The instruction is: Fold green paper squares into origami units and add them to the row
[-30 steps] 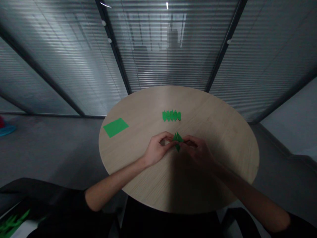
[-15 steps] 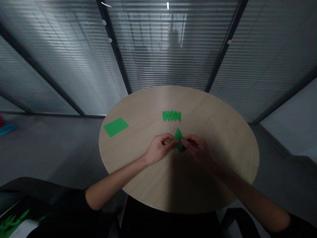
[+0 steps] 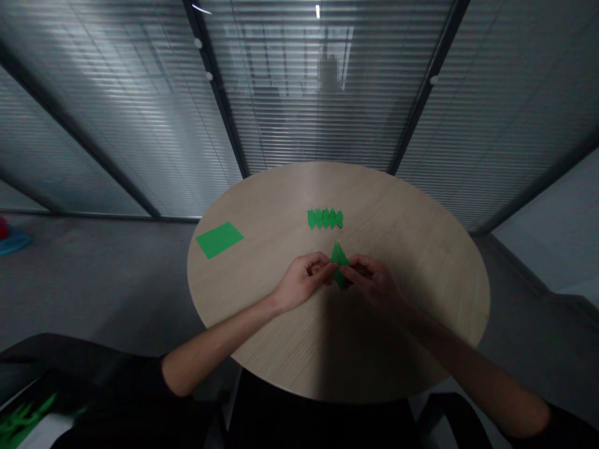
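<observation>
A piece of folded green paper [image 3: 339, 254], diamond-shaped with a slit at its far point, is held between my two hands just above the table. My left hand [image 3: 304, 277] pinches its left edge between thumb and fingers. On the right edge, my right hand [image 3: 370, 275] is closed on the same paper, its thumb lying over the front. Beyond them a row of several small folded green paper pieces [image 3: 325, 218] stands side by side. A flat green paper sheet [image 3: 219, 239] lies at the table's left.
The round wooden table [image 3: 281, 362] has its near edge close to my body. Glass partitions with blinds [image 3: 309, 125] stand behind it. A chair [image 3: 456, 418] is at the lower right. Green things [image 3: 25, 421] and something white lie at the lower left.
My right thumb has shifted slightly left across the folded paper. Both hands otherwise keep their hold and place.
</observation>
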A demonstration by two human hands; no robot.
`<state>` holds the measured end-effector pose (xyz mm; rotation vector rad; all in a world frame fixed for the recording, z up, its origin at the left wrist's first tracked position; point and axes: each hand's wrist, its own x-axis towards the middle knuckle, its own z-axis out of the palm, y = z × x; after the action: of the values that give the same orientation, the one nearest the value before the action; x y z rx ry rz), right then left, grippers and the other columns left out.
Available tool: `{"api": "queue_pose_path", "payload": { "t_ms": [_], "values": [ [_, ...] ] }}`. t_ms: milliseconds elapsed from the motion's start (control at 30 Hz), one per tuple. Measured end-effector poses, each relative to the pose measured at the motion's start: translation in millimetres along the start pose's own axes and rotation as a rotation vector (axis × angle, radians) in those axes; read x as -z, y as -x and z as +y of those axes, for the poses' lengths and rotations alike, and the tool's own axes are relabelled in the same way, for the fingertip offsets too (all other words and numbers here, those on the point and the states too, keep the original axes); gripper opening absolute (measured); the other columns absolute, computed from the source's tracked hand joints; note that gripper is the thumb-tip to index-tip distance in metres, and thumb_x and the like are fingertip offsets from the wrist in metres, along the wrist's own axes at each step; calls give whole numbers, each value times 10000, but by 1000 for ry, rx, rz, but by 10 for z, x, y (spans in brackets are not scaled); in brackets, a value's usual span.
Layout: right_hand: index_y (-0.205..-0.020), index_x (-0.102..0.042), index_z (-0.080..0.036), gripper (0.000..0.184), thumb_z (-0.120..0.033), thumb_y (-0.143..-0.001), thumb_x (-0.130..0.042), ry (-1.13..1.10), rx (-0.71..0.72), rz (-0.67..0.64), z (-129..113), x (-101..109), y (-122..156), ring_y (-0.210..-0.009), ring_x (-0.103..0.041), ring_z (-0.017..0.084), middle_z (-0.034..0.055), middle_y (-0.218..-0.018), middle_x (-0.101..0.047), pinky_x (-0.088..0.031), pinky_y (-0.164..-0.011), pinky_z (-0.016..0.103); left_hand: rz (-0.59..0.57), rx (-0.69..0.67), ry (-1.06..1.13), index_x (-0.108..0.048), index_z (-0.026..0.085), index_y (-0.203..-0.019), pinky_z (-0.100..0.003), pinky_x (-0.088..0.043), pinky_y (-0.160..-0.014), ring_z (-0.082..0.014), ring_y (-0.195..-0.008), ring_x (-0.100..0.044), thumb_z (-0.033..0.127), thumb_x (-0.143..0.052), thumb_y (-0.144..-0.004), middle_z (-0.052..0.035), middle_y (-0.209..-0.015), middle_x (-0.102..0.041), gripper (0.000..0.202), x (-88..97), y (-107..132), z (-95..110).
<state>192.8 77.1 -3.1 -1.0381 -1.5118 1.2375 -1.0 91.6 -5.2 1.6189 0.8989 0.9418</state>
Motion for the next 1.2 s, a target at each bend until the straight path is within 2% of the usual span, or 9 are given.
{"api": "queue_pose_path", "payload": {
  "t_ms": [200, 467, 633, 833, 1067, 1200],
  "values": [
    [-758, -651, -184, 291, -453, -860, -697, 12, 6, 11, -29, 17, 6, -648, -653, 152, 19, -689, -679, -533, -614, 274, -93, 13, 17, -599, 145, -808, -231, -439, -563, -122, -615, -592, 462, -598, -950, -23, -688, -636, 347, -10, 12, 32],
    [-801, -659, -182, 284, -457, -860, -695, -43, -14, -22, 10, -8, -11, -622, -625, 137, 15, -691, -665, -507, -588, 261, -79, -8, -6, -584, 143, -784, -222, -411, -542, -107, -576, -568, 422, -593, -969, -12, -651, -631, 335, -9, 17, 3],
    [-782, -649, -181, 273, -436, -876, -678, 10, 36, -10, 0, 10, 8, -626, -606, 131, 13, -691, -648, -482, -577, 251, -120, 19, 63, -587, 140, -819, -238, -462, -574, -119, -613, -604, 458, -573, -976, -24, -695, -639, 355, -20, 21, -8],
    [-780, -645, -187, 309, -466, -912, -638, 8, 30, -45, -41, 5, 10, -628, -615, 137, 10, -684, -634, -511, -599, 261, -110, -11, 49, -583, 145, -798, -241, -463, -576, -117, -604, -591, 467, -559, -980, -16, -672, -621, 371, -7, 23, 38],
    [-739, -654, -196, 329, -470, -920, -629, 68, 39, 30, -33, 4, 16, -630, -619, 151, 12, -662, -640, -516, -600, 271, -82, 15, 27, -579, 148, -781, -227, -423, -542, -111, -570, -572, 480, -572, -963, -9, -642, -611, 379, -19, 32, 39],
    [-741, -685, -190, 317, -445, -921, -627, 83, 50, 66, -13, 7, 13, -641, -628, 154, 20, -675, -667, -508, -616, 274, -111, 61, 27, -613, 136, -809, -217, -422, -525, -108, -560, -574, 448, -637, -929, -1, -640, -605, 336, -28, 38, -2]
  ]
}}
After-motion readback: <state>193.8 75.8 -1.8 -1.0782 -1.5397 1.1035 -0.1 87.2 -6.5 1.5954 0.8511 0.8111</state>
